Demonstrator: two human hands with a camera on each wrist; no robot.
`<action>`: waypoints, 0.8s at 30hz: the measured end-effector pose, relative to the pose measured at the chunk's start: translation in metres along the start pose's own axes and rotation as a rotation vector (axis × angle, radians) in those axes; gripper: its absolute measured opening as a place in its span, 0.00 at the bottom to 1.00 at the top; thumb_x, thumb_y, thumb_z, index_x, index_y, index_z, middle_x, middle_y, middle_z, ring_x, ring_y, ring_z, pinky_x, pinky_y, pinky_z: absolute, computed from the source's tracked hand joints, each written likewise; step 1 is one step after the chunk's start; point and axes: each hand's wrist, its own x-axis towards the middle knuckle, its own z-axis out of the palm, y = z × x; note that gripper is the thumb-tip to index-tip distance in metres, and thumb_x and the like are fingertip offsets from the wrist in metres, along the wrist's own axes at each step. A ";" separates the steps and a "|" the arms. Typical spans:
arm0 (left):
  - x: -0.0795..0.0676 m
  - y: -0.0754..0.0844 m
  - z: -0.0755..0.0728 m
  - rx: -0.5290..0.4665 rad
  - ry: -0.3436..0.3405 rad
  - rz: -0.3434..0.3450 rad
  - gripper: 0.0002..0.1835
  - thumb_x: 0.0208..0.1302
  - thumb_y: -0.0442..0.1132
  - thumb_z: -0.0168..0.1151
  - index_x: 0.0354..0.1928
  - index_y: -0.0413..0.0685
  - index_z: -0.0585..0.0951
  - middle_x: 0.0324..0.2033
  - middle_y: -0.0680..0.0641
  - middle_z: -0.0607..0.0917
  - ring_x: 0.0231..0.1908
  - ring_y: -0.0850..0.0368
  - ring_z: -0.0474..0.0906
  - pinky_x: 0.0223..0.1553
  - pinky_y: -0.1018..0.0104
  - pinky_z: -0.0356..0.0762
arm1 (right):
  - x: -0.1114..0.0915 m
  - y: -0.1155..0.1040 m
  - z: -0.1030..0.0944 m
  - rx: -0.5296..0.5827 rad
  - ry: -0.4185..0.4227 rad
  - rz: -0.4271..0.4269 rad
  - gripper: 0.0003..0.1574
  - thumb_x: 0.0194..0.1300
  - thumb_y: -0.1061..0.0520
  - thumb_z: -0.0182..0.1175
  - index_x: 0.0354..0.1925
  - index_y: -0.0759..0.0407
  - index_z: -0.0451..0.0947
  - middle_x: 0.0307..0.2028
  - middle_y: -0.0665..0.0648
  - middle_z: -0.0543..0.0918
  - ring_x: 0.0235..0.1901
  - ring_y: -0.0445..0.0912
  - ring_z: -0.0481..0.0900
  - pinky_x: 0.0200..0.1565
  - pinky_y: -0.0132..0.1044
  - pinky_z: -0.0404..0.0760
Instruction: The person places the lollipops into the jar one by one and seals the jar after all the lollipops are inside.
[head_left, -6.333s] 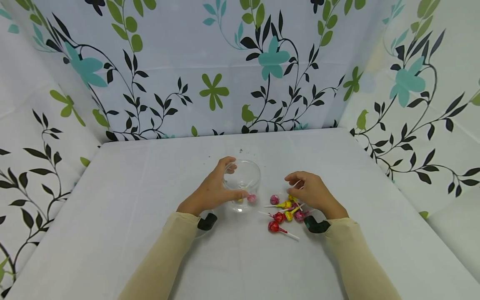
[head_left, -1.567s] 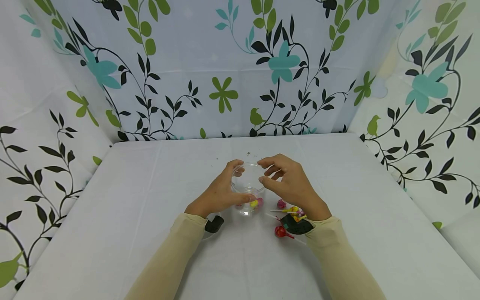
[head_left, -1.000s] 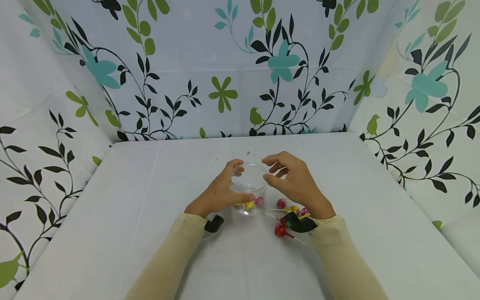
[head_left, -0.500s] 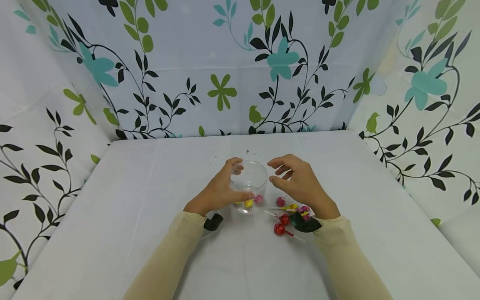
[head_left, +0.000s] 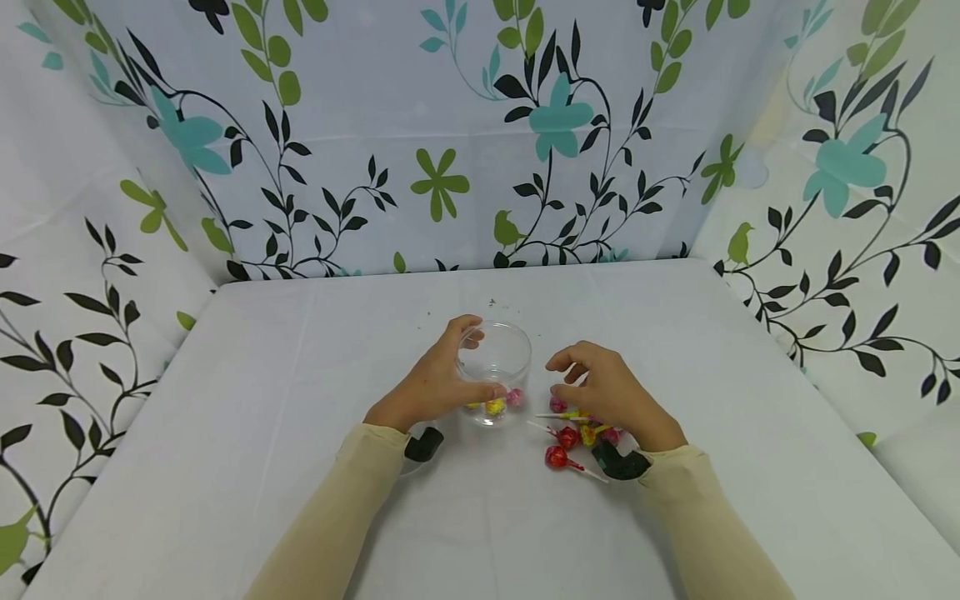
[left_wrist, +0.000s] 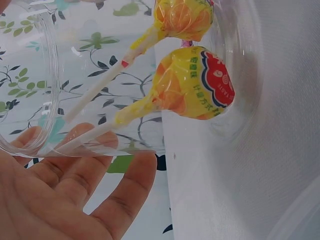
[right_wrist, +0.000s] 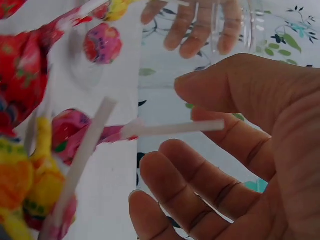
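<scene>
In the head view my left hand (head_left: 431,379) curls round a clear jar (head_left: 498,354) standing upright on the table, thumb in front and fingers behind. A pink lollipop (head_left: 514,397) and yellow-wrapped ones lie in the jar. The left wrist view shows a yellow lollipop (left_wrist: 192,85) inside, head at the base, stick slanting up towards the rim. My right hand (head_left: 611,387) hovers over a loose heap of red, pink and yellow lollipops, thumb and fingers apart. In the right wrist view a pink lollipop's white stick (right_wrist: 180,128) points between thumb and fingers, not gripped.
A red lollipop (head_left: 557,457) lies at the near edge of the heap. Partly under my left wrist is a clear round item (head_left: 411,468), perhaps a lid. White cloth covers the table (head_left: 300,417); leaf-patterned curtains (head_left: 360,108) hang behind and at both sides.
My right hand has moved from the jar's rim rightward and down to the heap. Compared with 6.3 s ago, more yellow shows in the jar. My left hand keeps hold of the jar.
</scene>
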 end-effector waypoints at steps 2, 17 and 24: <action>0.000 0.000 0.000 0.007 0.001 0.001 0.56 0.54 0.56 0.81 0.77 0.66 0.54 0.74 0.43 0.70 0.73 0.46 0.65 0.68 0.33 0.67 | -0.001 0.004 0.000 -0.007 -0.019 0.012 0.16 0.64 0.62 0.72 0.49 0.62 0.84 0.50 0.62 0.85 0.44 0.52 0.83 0.39 0.40 0.86; 0.000 -0.001 -0.001 0.017 0.000 0.008 0.57 0.53 0.59 0.81 0.78 0.63 0.54 0.74 0.43 0.70 0.74 0.45 0.65 0.68 0.32 0.66 | -0.001 0.024 0.000 -0.012 -0.096 0.166 0.10 0.64 0.61 0.70 0.45 0.57 0.89 0.45 0.56 0.87 0.39 0.46 0.83 0.37 0.37 0.85; 0.001 -0.002 -0.001 0.011 -0.002 0.011 0.57 0.52 0.59 0.81 0.78 0.63 0.55 0.74 0.43 0.70 0.74 0.47 0.65 0.69 0.33 0.65 | 0.001 0.026 0.002 -0.023 -0.124 0.178 0.11 0.63 0.59 0.72 0.45 0.55 0.89 0.41 0.55 0.87 0.35 0.45 0.82 0.34 0.36 0.84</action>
